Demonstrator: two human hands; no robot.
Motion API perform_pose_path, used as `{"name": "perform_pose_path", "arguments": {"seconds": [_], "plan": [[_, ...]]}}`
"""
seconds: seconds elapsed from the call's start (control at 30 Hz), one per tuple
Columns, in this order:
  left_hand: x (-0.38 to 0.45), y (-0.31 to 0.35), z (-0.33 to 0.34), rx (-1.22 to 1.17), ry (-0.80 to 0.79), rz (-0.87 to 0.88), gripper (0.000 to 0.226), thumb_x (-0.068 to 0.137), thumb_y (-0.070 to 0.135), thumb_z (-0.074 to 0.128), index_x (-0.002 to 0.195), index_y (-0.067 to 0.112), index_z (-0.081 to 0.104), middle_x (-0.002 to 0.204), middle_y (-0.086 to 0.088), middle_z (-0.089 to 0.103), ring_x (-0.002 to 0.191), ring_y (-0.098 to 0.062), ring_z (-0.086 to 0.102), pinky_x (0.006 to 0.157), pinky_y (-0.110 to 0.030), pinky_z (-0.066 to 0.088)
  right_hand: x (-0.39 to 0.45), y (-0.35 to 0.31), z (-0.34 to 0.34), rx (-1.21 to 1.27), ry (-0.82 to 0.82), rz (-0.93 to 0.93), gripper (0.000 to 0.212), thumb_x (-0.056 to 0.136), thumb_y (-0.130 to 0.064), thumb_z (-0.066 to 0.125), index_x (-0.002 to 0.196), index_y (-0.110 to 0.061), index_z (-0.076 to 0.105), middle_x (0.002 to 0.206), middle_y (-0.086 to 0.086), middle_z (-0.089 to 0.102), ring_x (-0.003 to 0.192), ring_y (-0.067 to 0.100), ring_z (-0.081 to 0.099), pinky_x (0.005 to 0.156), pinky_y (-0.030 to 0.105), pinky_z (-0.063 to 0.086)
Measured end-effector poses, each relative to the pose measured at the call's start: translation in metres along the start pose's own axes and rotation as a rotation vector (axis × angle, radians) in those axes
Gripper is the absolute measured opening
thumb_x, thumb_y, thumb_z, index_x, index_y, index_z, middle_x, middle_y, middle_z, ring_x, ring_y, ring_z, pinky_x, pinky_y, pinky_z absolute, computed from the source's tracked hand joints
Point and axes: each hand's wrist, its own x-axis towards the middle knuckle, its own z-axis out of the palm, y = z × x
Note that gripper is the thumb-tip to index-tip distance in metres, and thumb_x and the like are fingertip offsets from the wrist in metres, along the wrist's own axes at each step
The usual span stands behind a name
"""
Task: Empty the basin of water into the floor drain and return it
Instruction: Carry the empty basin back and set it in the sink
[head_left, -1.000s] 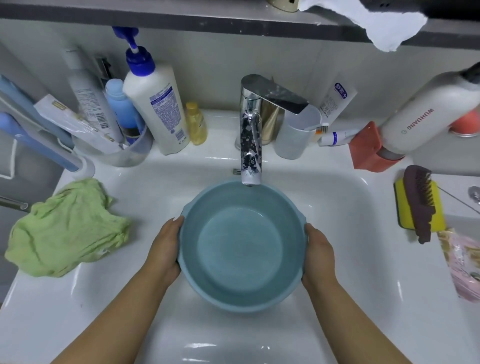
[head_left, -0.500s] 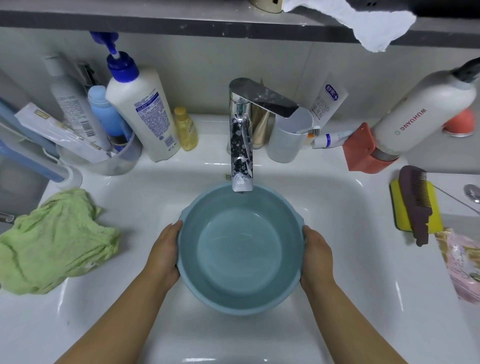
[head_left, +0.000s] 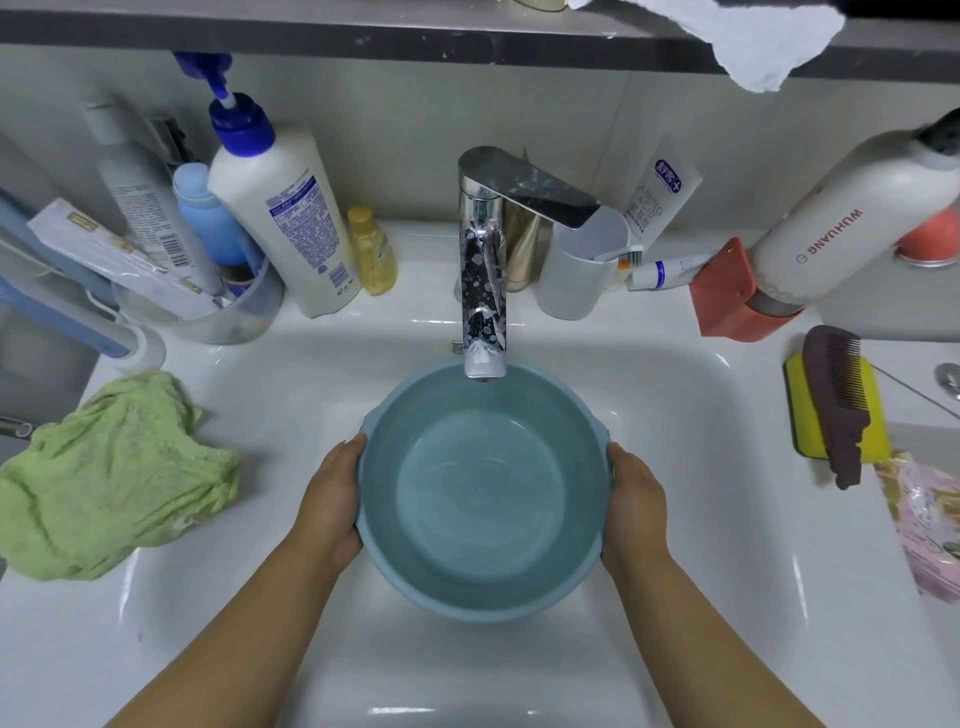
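A round blue-grey basin (head_left: 483, 587) with a shallow layer of water sits inside the white sink (head_left: 727, 467), its far rim under the chrome faucet (head_left: 483, 291) spout. My left hand (head_left: 332, 499) grips the basin's left rim and my right hand (head_left: 636, 504) grips its right rim. The basin is level. No floor drain is in view.
A green cloth (head_left: 109, 478) lies on the sink's left edge. Bottles, a white pump bottle (head_left: 280, 208) and a cup (head_left: 576, 270) crowd the back ledge. A comb on a yellow sponge (head_left: 836, 405) lies at right. A shelf with a white cloth (head_left: 763, 36) hangs overhead.
Both hands keep hold of the basin in the same spot under the faucet; the water surface now ripples. The view has shifted slightly.
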Motion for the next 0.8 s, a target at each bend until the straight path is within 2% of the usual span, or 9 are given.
{"name": "perform_pose_path", "arguments": {"seconds": [0.07, 0.13, 0.17, 0.2, 0.23, 0.33, 0.5, 0.63, 0.8], "plan": [[-0.002, 0.000, 0.001, -0.011, -0.003, -0.001, 0.036, 0.103, 0.036, 0.042, 0.114, 0.020, 0.073, 0.116, -0.016, 0.072, 0.104, -0.033, 0.069, 0.097, -0.052, 0.051, 0.001, 0.000, 0.000, 0.030, -0.010, 0.022, 0.030, 0.095, -0.022, 0.048, 0.081, 0.003, 0.055, 0.075, 0.009, 0.050, 0.062, 0.015, 0.044, 0.054, 0.026, 0.045], [-0.005, 0.002, 0.000, -0.033, 0.003, -0.015, 0.036, 0.102, 0.041, 0.044, 0.111, 0.021, 0.073, 0.110, -0.012, 0.075, 0.098, -0.027, 0.071, 0.091, -0.045, 0.054, 0.004, 0.003, -0.002, 0.088, 0.006, 0.083, 0.035, 0.095, -0.032, 0.050, 0.102, -0.001, 0.064, 0.089, -0.008, 0.048, 0.078, 0.012, 0.037, 0.077, 0.037, 0.053], [-0.006, 0.002, -0.003, -0.065, 0.013, -0.031, 0.038, 0.100, 0.046, 0.046, 0.113, 0.021, 0.072, 0.108, -0.010, 0.075, 0.098, -0.026, 0.071, 0.088, -0.043, 0.053, 0.004, 0.002, -0.004, 0.115, 0.025, 0.118, 0.041, 0.096, -0.037, 0.050, 0.119, -0.007, 0.064, 0.115, -0.013, 0.028, 0.123, 0.017, 0.029, 0.095, 0.043, 0.051], [-0.005, 0.002, -0.006, -0.107, 0.034, -0.046, 0.042, 0.099, 0.049, 0.047, 0.116, 0.019, 0.070, 0.109, -0.009, 0.075, 0.098, -0.026, 0.071, 0.087, -0.041, 0.053, 0.005, 0.004, -0.007, 0.141, 0.034, 0.148, 0.047, 0.097, -0.043, 0.048, 0.131, -0.014, 0.060, 0.109, -0.016, 0.047, 0.118, 0.018, 0.058, 0.108, 0.046, 0.043], [-0.005, 0.002, -0.009, -0.148, 0.058, -0.047, 0.045, 0.097, 0.051, 0.048, 0.118, 0.016, 0.068, 0.110, -0.009, 0.074, 0.097, -0.027, 0.070, 0.087, -0.041, 0.052, 0.007, 0.005, -0.010, 0.166, 0.034, 0.159, 0.050, 0.096, -0.048, 0.048, 0.135, -0.019, 0.058, 0.131, -0.007, 0.061, 0.124, 0.016, 0.055, 0.112, 0.045, 0.039], [-0.002, 0.000, -0.022, -0.174, 0.115, -0.037, 0.047, 0.096, 0.052, 0.050, 0.121, 0.014, 0.063, 0.105, -0.008, 0.069, 0.098, -0.028, 0.064, 0.088, -0.045, 0.049, 0.008, 0.009, -0.020, 0.163, 0.045, 0.198, 0.042, 0.094, -0.051, 0.048, 0.109, -0.019, 0.071, 0.109, -0.003, 0.072, 0.108, 0.018, 0.064, 0.101, 0.040, 0.046], [-0.003, -0.005, -0.029, -0.135, 0.097, -0.029, 0.046, 0.097, 0.050, 0.049, 0.120, 0.013, 0.065, 0.095, -0.009, 0.064, 0.091, -0.026, 0.060, 0.077, -0.039, 0.048, 0.008, 0.009, -0.025, 0.186, 0.079, 0.194, 0.029, 0.096, -0.043, 0.051, 0.103, -0.021, 0.068, 0.107, -0.005, 0.069, 0.101, 0.012, 0.061, 0.089, 0.036, 0.045], [-0.005, -0.009, -0.025, -0.048, 0.054, -0.030, 0.044, 0.099, 0.043, 0.048, 0.120, 0.010, 0.066, 0.108, -0.007, 0.071, 0.100, -0.025, 0.065, 0.091, -0.043, 0.049, 0.008, 0.014, -0.027, 0.174, 0.048, 0.148, 0.022, 0.091, -0.039, 0.058, 0.092, -0.020, 0.068, 0.095, -0.003, 0.066, 0.093, 0.018, 0.060, 0.088, 0.039, 0.049], [-0.013, -0.014, -0.015, 0.083, -0.014, -0.006, 0.038, 0.099, 0.034, 0.044, 0.104, 0.000, 0.061, 0.094, -0.015, 0.057, 0.086, -0.031, 0.051, 0.077, -0.042, 0.046, 0.007, 0.017, -0.032, 0.110, 0.016, 0.038, 0.033, 0.083, -0.021, 0.068, 0.115, -0.011, 0.064, 0.091, 0.002, 0.066, 0.082, 0.022, 0.060, 0.078, 0.037, 0.051]]}}
